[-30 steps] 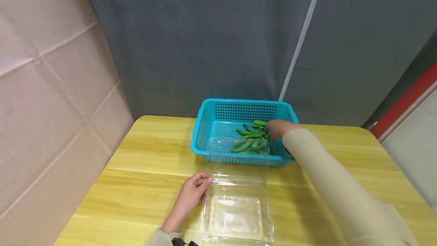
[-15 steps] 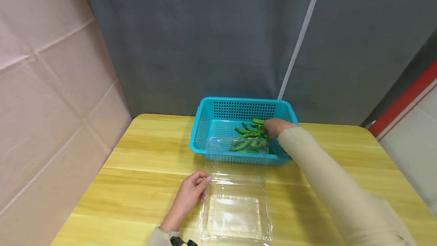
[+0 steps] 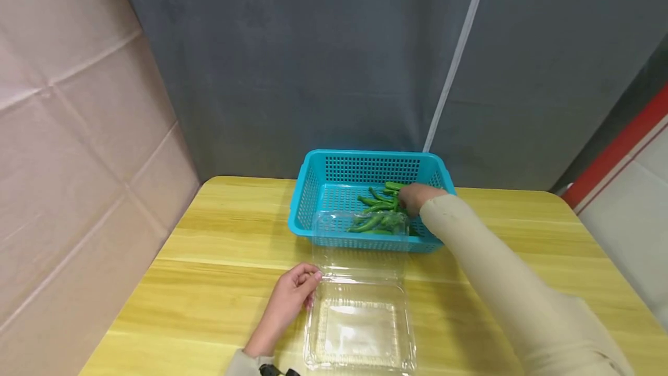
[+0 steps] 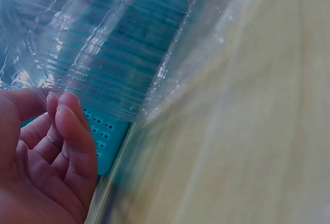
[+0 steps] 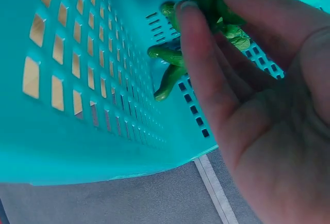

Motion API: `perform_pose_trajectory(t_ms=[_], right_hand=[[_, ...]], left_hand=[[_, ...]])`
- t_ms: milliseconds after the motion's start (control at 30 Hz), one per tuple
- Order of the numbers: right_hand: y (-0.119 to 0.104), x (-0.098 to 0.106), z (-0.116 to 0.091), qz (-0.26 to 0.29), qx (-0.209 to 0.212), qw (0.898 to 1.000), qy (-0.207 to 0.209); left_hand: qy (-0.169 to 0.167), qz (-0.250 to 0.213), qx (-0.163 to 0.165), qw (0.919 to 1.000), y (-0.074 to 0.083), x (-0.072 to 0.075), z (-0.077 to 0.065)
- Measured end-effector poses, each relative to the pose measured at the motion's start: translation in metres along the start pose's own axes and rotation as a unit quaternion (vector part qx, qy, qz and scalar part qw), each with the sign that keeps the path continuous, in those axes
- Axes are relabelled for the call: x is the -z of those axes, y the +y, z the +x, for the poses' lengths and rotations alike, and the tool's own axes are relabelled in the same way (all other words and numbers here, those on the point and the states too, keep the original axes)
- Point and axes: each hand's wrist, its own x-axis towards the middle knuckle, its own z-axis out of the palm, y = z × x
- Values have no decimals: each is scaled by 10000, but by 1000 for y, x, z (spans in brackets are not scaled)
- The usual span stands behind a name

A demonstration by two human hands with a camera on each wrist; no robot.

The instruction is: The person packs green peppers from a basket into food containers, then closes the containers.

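Wooden table (image 3: pixel 235 242), grey backdrop (image 3: pixel 292 68) behind, left hand (image 3: pixel 294 292) pinching the box (image 3: pixel 360 279), right hand (image 3: pixel 416 196) at peppers (image 3: pixel 380 208), fingertips partly hidden, grasp we cannot tell.

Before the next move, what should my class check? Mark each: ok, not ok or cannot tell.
1. Box open, lid folded back: ok.
2. Left hand steadying the box: ok, it pinches the left edge near the hinge.
3. Right hand inside the basket, at the peppers: ok.
4. Firm grip on a pepper: cannot tell; fingertips are at the peppers, but contact is partly hidden.
5. Lid not touching the basket: cannot tell; it overlaps the near rim in the head view.
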Motion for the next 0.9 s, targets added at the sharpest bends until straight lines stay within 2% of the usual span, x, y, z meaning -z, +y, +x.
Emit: perform_pose_trajectory(t_ms=[600, 900], right_hand=[[7, 3, -4, -31, 214, 9992, 332], [5, 12, -15, -67, 369, 9977, 558]], left_hand=[[5, -9, -35, 10000, 0, 0, 0], [-16, -61, -47, 10000, -1, 0, 0]])
